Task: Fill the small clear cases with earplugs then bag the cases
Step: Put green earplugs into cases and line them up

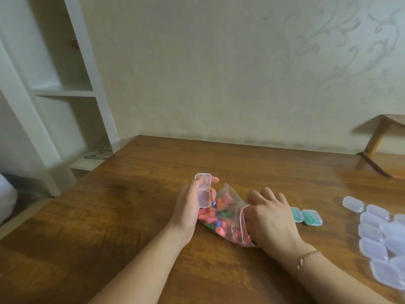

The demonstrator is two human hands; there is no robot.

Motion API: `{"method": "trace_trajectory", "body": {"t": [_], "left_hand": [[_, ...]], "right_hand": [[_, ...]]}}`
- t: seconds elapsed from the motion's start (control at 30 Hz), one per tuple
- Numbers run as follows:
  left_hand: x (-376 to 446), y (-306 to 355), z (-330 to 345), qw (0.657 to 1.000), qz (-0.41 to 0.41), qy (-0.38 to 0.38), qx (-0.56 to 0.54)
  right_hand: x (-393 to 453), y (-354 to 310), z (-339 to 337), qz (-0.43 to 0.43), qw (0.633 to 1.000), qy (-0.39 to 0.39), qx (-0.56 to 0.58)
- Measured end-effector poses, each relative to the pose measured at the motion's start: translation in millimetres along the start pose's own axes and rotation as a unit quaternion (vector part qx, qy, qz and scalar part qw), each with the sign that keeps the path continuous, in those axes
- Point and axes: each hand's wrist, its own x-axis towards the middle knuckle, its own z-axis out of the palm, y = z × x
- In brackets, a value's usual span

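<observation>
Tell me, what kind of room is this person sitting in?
Probably a room in a home, not a factory. There is a wooden table, a wall with swirly patterned wallpaper and white shelves in the corner. The table serves as a little packing spot.

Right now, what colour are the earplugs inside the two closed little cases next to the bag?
Green, teal-ish. The two filled cases show them in the head view.

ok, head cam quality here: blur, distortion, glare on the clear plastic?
Head view: wide-angle bowing bends the shelf unit and table edge; dim warm light, soft shadows. Slight motion blur on both hands; the open case in the left hand stays readable. Empty cases at right wash out into pale glare, with soft edges.
</observation>
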Motion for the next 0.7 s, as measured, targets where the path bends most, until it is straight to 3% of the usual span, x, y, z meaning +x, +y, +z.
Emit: {"method": "trace_trajectory", "body": {"t": [0.2, 0.33, 0.4, 0.53, 0.63, 0.7], "left_hand": [[-0.3, 1.8, -2.7, 1.000, -0.003, 0.005, -0.016], [-0.2, 2.3, -4.6, 1.000, 0.020, 0.007, -0.020], [-1.6, 3.0, -3.8, 0.999, 0.051, 0.010, -0.005], [-12.3, 5.6, 6.5, 0.997, 0.055, -0.015, -0.042], [-19.7, 5.8, 14.2, 0.996, 0.029, -0.035, -0.080], [-22.0, 6.7, 16.3, 0.993, 0.005, -0.041, -0.113]], "right_hand": [[-10.4, 11.4, -18.8, 0.021, 0.994, 0.000, 0.106], [-15.7, 33.5, -50.9, 0.051, 0.963, -0.066, 0.257], [-13.2, 39.5, -62.0, 0.093, 0.916, -0.043, 0.387], [-10.2, 26.8, -62.3, 0.153, 0.720, 0.000, 0.677], [-2.5, 8.9, -55.8, 0.157, 0.666, -0.015, 0.729], [6.0, -0.1, -55.7, 0.155, 0.676, -0.010, 0.720]]}}
